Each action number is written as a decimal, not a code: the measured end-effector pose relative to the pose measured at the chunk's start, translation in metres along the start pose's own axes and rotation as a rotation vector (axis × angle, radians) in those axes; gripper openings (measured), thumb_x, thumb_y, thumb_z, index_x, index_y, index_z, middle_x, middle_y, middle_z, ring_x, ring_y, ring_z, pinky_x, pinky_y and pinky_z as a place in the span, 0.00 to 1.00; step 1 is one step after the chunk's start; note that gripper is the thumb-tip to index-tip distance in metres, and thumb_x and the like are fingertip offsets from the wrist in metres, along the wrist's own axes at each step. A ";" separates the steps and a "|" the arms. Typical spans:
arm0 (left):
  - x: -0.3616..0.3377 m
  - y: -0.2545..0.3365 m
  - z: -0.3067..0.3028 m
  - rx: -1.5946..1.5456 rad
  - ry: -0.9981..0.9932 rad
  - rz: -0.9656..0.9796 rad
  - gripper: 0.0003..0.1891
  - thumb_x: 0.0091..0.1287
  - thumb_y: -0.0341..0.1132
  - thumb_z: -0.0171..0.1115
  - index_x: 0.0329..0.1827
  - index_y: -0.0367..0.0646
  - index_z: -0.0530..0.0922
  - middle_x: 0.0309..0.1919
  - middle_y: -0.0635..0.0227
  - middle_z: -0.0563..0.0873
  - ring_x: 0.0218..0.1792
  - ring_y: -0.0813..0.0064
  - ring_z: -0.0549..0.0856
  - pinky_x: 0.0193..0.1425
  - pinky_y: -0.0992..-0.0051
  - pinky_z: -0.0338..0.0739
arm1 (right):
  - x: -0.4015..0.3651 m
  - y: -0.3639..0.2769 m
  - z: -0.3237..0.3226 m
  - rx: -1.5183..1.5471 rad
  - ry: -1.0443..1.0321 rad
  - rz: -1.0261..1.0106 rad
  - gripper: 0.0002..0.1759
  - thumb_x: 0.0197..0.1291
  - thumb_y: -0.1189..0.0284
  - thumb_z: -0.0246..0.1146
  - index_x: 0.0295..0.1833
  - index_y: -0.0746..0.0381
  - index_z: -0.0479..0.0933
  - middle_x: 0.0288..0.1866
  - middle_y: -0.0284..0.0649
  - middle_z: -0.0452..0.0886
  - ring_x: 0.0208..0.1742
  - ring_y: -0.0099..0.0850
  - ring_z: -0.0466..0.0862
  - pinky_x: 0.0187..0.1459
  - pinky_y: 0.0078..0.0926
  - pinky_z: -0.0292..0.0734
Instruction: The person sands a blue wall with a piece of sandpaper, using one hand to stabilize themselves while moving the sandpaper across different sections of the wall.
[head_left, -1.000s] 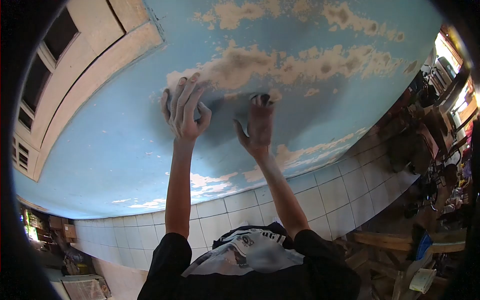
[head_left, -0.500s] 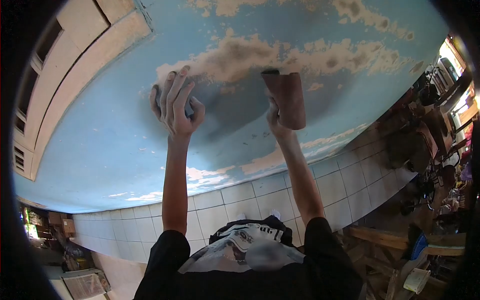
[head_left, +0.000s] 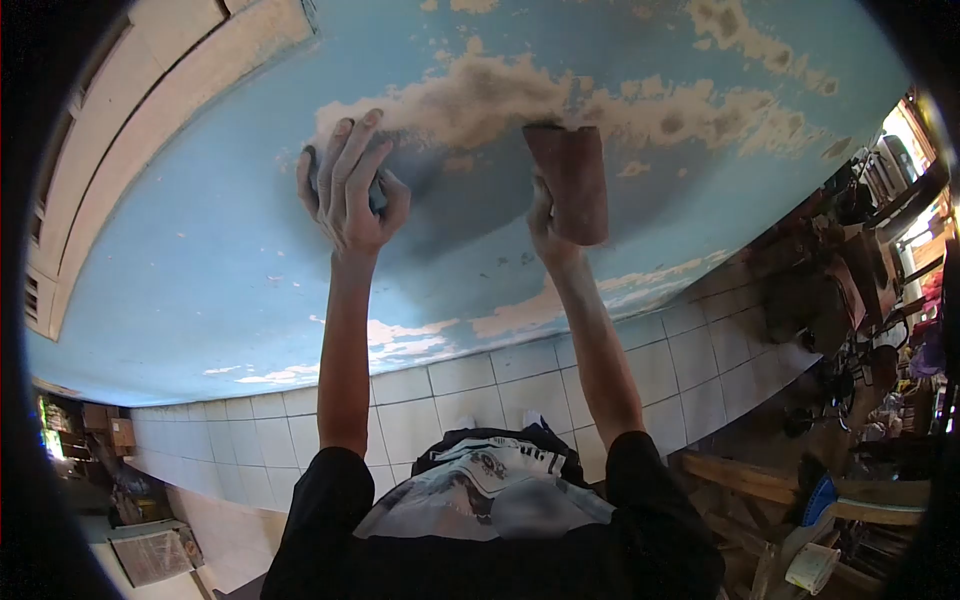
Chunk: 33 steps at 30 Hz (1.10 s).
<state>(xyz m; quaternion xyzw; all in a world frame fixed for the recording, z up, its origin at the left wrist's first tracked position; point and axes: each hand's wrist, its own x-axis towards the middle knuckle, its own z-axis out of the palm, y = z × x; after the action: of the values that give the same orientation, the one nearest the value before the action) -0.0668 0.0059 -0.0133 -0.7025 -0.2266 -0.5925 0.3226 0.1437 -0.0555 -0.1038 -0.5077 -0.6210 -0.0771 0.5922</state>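
Note:
A sheet of reddish-brown sandpaper is in my right hand. My fingers are mostly hidden behind the curved sheet, whose upper edge lies against the blue wall. That edge meets the lower border of a pale, peeled patch, with a whitish dusty smear just above it. Farther left, my left hand rests its fingertips on the wall with the fingers bent and apart. It holds nothing that I can see, and both hands look coated in pale dust.
White floor tiles run along the wall's foot. A cream door or window frame borders the upper left. At lower right are a wooden bench and a blue-headed brush. Clutter crowds the right side.
The sandpaper in my right hand has slid a little up the wall, to the edge of the peeled patch. My left hand keeps its place on the wall. The view has tilted slightly.

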 end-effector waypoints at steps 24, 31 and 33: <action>-0.002 -0.003 0.001 -0.005 0.007 -0.003 0.17 0.48 0.25 0.54 0.42 0.54 0.75 0.52 0.78 0.82 0.57 0.76 0.77 0.70 0.65 0.55 | -0.001 -0.020 0.024 -0.201 0.476 -0.255 0.20 0.69 0.68 0.45 0.62 0.68 0.65 0.61 0.46 0.69 0.61 0.34 0.69 0.59 0.30 0.64; 0.000 -0.002 -0.001 -0.014 0.000 -0.001 0.18 0.48 0.25 0.54 0.42 0.54 0.76 0.52 0.77 0.82 0.57 0.75 0.77 0.70 0.65 0.54 | -0.009 0.022 0.020 0.096 0.409 -0.112 0.19 0.65 0.78 0.50 0.61 0.70 0.66 0.59 0.47 0.72 0.58 0.36 0.73 0.56 0.32 0.69; 0.000 -0.002 0.000 -0.016 0.011 -0.009 0.18 0.48 0.25 0.55 0.42 0.54 0.76 0.52 0.77 0.82 0.57 0.75 0.77 0.69 0.65 0.54 | -0.014 0.017 0.006 0.098 0.245 0.157 0.23 0.64 0.80 0.51 0.65 0.68 0.63 0.64 0.46 0.69 0.62 0.36 0.70 0.60 0.32 0.66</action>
<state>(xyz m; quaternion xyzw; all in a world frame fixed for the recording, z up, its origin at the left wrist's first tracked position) -0.0683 0.0070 -0.0131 -0.7010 -0.2231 -0.5995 0.3154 0.1489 -0.0505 -0.1254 -0.5120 -0.5056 -0.0616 0.6917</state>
